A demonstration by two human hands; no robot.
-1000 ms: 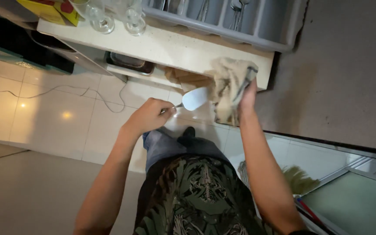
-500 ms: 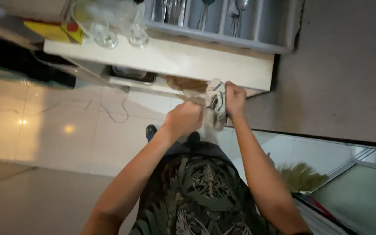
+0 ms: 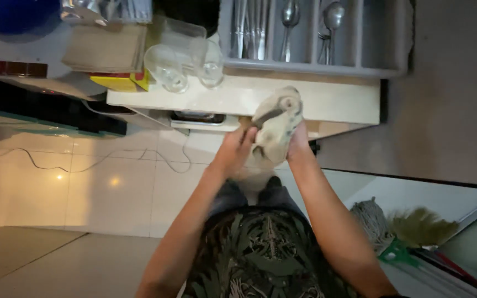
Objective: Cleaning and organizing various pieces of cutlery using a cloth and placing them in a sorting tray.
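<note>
Cloth [image 3: 278,128], a crumpled beige dish towel, sits bunched between both hands just in front of the pale counter edge [image 3: 327,105], above the tiled floor [image 3: 84,182]. In the head view, the left hand [image 3: 237,149] closes its fingers onto the near side of the towel, and a thin dark handle-like piece pokes out of the folds near the top; it looks like a utensil being wiped, though I cannot tell what kind. The right hand [image 3: 298,144] cups the towel from the other side, fingers wrapped into the fabric, so both grips are pressed together on the bundle. Beyond them lies an open grey cutlery tray [image 3: 316,65] with spoons [image 3: 332,16] in its slots, and two clear glasses [image 3: 186,67] stand upturned near the counter's edge, to the left of the hands. As a judgement: the wrapped piece is held over open floor, so a loose grip through the slack fabric could let it slip out and fall; a wide elbow swing could also knock the glasses.
</note>
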